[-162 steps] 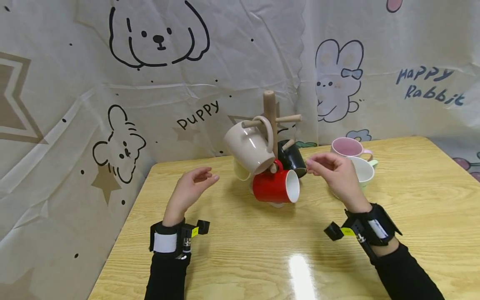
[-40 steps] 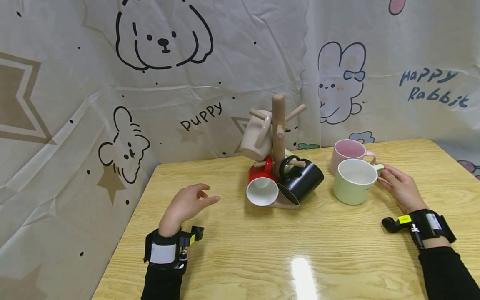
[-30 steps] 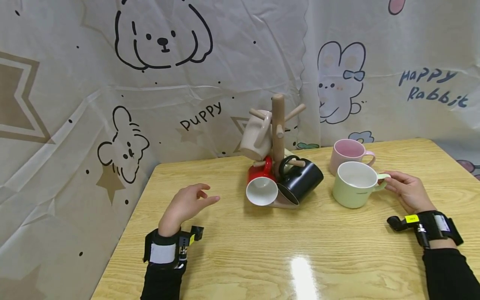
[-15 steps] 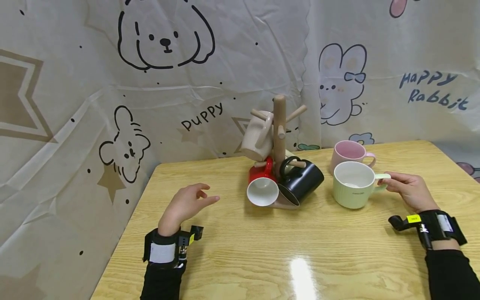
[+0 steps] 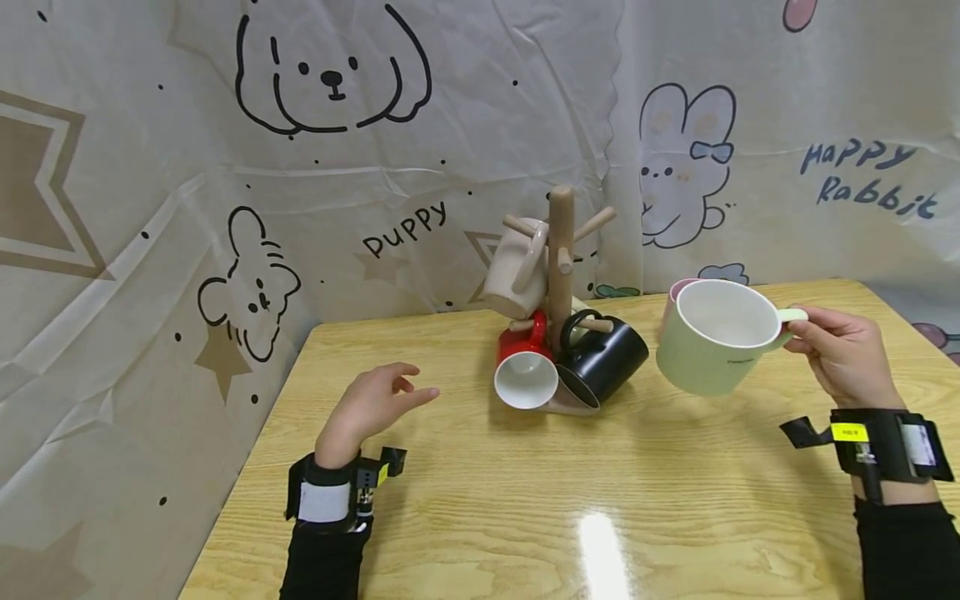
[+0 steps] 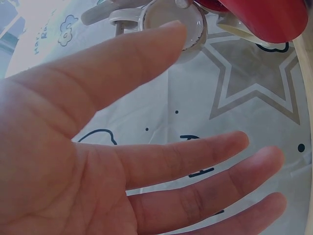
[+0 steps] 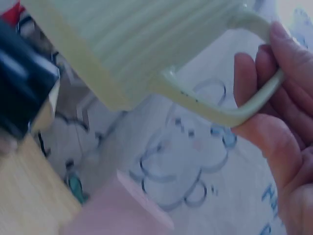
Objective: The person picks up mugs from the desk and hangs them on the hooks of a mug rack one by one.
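Observation:
My right hand [image 5: 851, 350] pinches the handle of a pale green ribbed mug [image 5: 705, 367], which is held up off the table, its white inside showing. In the right wrist view, the thumb and fingers curl round the green mug's handle [image 7: 220, 115]. To the left of that mug is a wooden mug tree [image 5: 561, 250] with a cream mug [image 5: 513, 271], a red mug [image 5: 525, 375] and a black mug [image 5: 609, 358] on its pegs. My left hand [image 5: 371, 408] hovers over the left side of the table, fingers relaxed, holding nothing; its palm and spread fingers fill the left wrist view.
Behind the green mug, a pink mug [image 5: 670, 304] is mostly hidden. A pale yellow mug [image 5: 579, 307] shows only slightly behind the tree. Two upper pegs of the tree, one a peg [image 5: 596, 223] pointing right, carry no mug. A printed cloth [image 5: 465, 125] hangs behind the table [image 5: 480, 500].
The tree now stands turned, with the black mug in front. My right hand has moved right, taken the green mug by its handle and lifted it from the table. The left hand has barely moved.

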Demonstrator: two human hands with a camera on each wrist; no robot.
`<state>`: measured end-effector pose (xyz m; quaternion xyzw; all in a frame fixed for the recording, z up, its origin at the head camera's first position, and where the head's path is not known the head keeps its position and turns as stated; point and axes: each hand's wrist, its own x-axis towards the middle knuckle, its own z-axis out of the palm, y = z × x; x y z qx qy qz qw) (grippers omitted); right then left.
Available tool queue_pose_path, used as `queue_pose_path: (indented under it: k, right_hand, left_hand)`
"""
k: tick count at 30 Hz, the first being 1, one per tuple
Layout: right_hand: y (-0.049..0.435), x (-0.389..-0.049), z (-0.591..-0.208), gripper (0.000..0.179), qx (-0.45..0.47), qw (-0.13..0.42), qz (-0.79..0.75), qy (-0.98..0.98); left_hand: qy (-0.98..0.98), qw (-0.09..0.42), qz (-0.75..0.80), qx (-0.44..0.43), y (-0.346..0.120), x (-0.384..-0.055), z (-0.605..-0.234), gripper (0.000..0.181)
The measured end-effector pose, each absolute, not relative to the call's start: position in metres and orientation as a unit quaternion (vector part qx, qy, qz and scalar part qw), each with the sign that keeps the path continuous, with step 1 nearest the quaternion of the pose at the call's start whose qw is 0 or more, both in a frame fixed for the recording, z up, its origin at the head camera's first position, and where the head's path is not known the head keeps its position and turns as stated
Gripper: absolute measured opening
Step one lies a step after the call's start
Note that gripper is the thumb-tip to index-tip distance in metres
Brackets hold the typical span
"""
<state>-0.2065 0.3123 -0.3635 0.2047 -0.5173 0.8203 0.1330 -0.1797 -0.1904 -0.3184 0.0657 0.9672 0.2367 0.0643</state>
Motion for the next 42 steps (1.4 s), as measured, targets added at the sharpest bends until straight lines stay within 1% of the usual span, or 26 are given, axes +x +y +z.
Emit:
queue_pose_path:
  k: [8, 17, 22, 25, 30, 34, 38, 40, 42]
  right_hand:
    - [0.269, -0.193, -0.347, 0.027, 0.218, 0.123, 0.814, -0.524]
    - [0.21, -0.176, -0.344, 0.024, 0.221, 0.126, 0.81, -0.529]
    - [0.188, -0.168, -0.344, 0.025, 0.221, 0.12, 0.78, -0.574]
    - [0.181, -0.163, -0.346, 0.027, 0.208, 0.105, 0.746, -0.623]
    - [0.175, -0.157, -0.347, 0.023, 0.19, 0.048, 0.713, -0.673]
    - [0.172, -0.154, -0.346, 0.018, 0.174, -0.034, 0.741, -0.648]
    - [0.171, -0.152, -0.345, 0.018, 0.15, -0.116, 0.768, -0.612]
    - [0.171, -0.151, -0.345, 0.019, 0.144, -0.132, 0.769, -0.609]
    - [0.17, -0.151, -0.345, 0.019, 0.143, -0.134, 0.767, -0.611]
  left_hand:
    - [0.967, 0.069, 0.238, 0.063, -0.19, -0.18, -0.319, 0.056]
    - [0.967, 0.067, 0.237, 0.069, -0.187, -0.178, -0.316, 0.056]
    - [0.966, 0.068, 0.24, 0.072, -0.186, -0.176, -0.315, 0.056]
    - [0.965, 0.07, 0.243, 0.074, -0.185, -0.175, -0.314, 0.056]
    - [0.965, 0.064, 0.239, 0.086, -0.183, -0.174, -0.314, 0.054]
    - [0.965, 0.055, 0.236, 0.095, -0.181, -0.173, -0.313, 0.053]
    - [0.962, 0.045, 0.25, 0.104, -0.177, -0.171, -0.312, 0.052]
    - [0.955, 0.042, 0.27, 0.112, -0.174, -0.169, -0.311, 0.051]
    - [0.942, 0.041, 0.307, 0.129, -0.172, -0.167, -0.311, 0.049]
